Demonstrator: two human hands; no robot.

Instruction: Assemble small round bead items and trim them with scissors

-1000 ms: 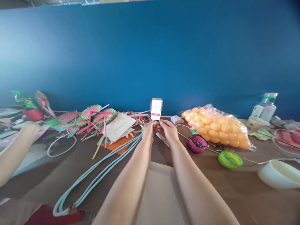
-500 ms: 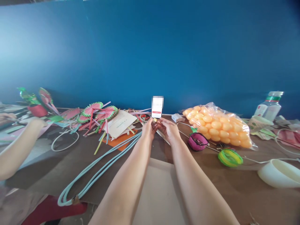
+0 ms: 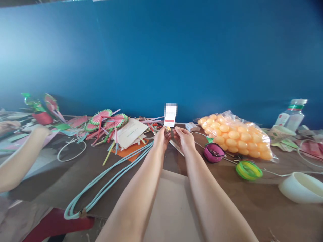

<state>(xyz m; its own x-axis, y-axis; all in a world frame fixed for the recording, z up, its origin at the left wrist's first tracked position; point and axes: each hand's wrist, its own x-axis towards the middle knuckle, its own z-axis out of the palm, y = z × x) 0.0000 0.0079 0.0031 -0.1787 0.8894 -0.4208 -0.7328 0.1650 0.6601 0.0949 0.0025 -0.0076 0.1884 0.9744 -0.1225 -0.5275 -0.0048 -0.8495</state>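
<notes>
Both my arms reach forward over the brown table (image 3: 252, 198). My left hand (image 3: 160, 137) and my right hand (image 3: 183, 137) meet near the table's far middle, fingers pinched together on a small dark and yellow object (image 3: 167, 131) held between them. What the object is, I cannot make out. A white card with a red stripe (image 3: 170, 119) stands just behind the hands. A pale sheet of cardboard (image 3: 171, 208) lies under my forearms.
A bag of orange balls (image 3: 237, 136), a magenta pouch (image 3: 213, 152), a green ring (image 3: 248, 169), a white bowl (image 3: 300, 186) and a bottle (image 3: 290, 116) lie right. Light blue hoops (image 3: 111, 179), paper fans (image 3: 108, 121) and straws lie left. Another person's arm (image 3: 17, 161) is at far left.
My hands have stayed together on the small object, fingers shifting a little. The view has drifted slightly, moving things a bit to the right.
</notes>
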